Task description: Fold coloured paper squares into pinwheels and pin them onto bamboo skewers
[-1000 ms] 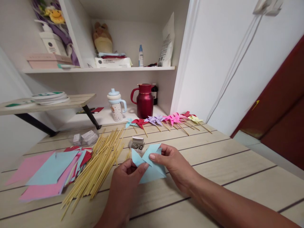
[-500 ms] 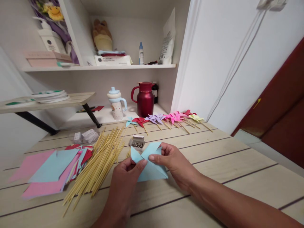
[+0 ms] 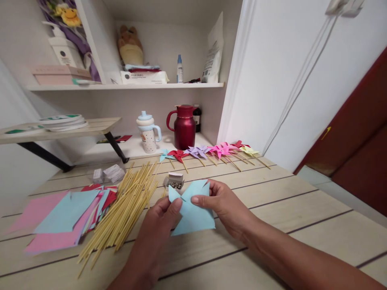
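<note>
"What is the largest container?"

"The open shelf unit (image 3: 163,38), with a plush toy (image 3: 130,48) in its upper bay. Below it spreads the tabletop (image 3: 287,193)."

"And the pose over it?"

"Two forearms (image 3: 290,253) reach in, cut off by the bottom edge. The left hand (image 3: 161,213) pinches the left corner of a folded blue sheet (image 3: 196,217); the right hand (image 3: 223,205) grips its upper right. Both thumbs lie in front, and most fingers are hidden behind."

"Where is that sheet?"

"Between them, over the front of the tabletop; whether it touches, one cannot tell."

"Anything in the red jug (image 3: 184,131)?"

"Its lid is on, so its contents are hidden. It partly covers a dark bottle (image 3: 197,119). The cup (image 3: 148,137) beside it is lidded too."

"And the smallest?"

"Just beyond the sheet, a little box (image 3: 176,177) stands with its flap raised, holding shiny metal pieces (image 3: 175,185), too small to make out singly."
</note>
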Motion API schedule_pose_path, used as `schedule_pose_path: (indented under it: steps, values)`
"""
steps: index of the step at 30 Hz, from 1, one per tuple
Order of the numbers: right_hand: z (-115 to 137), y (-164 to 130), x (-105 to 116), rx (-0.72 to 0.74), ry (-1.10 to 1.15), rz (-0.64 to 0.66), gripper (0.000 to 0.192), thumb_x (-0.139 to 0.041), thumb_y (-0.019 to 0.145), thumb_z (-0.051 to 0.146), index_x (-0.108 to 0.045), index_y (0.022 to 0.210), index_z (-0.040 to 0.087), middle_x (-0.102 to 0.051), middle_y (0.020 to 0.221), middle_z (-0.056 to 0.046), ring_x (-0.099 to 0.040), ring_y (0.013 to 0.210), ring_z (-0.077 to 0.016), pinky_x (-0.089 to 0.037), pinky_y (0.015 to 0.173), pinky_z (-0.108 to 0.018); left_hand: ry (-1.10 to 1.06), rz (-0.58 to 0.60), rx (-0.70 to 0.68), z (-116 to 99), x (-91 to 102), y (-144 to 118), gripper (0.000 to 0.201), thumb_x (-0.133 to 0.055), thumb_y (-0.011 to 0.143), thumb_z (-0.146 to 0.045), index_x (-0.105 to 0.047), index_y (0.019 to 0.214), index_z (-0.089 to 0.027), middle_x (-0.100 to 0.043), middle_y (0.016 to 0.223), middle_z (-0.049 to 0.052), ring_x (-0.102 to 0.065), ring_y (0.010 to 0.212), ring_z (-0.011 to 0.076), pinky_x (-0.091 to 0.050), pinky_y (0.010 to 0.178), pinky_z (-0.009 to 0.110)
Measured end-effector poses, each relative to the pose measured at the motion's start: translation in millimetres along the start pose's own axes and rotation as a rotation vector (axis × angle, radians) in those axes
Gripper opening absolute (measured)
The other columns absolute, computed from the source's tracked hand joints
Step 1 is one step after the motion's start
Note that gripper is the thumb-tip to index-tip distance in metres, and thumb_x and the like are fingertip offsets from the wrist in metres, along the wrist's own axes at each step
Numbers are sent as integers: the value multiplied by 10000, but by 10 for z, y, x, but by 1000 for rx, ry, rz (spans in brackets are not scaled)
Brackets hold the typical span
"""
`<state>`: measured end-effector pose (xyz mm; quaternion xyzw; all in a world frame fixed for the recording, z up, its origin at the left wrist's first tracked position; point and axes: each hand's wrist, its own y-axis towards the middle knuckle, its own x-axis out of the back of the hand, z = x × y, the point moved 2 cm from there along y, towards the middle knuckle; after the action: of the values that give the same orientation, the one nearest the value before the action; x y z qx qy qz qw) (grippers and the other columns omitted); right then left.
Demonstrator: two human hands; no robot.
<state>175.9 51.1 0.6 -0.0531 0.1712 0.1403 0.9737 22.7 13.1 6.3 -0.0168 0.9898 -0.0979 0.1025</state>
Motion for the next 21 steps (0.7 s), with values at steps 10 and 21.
schedule_pose_path:
  steps: [10, 21]
  values:
    - [-15, -7, 2, -7, -13, 2, 331, -870, 585, 253, -664, 824, 153, -694, 714, -1, -600, 588, -120, -482, 558, -244, 93, 47, 29, 34, 46, 5, 309, -781, 662, -393, -781, 855, -151, -767, 797, 85, -675, 735, 219, -493, 735, 313]
    - [-25, -17, -44, -59, 2, 15, 348, -867, 563, 200, -652, 828, 134, -705, 720, -13, -613, 597, -118, -498, 574, -237, 174, -82, -7, 107, 66, 23, 215, -757, 666, -385, -760, 680, -170, -738, 682, 40, -621, 628, 204, -451, 608, 280]
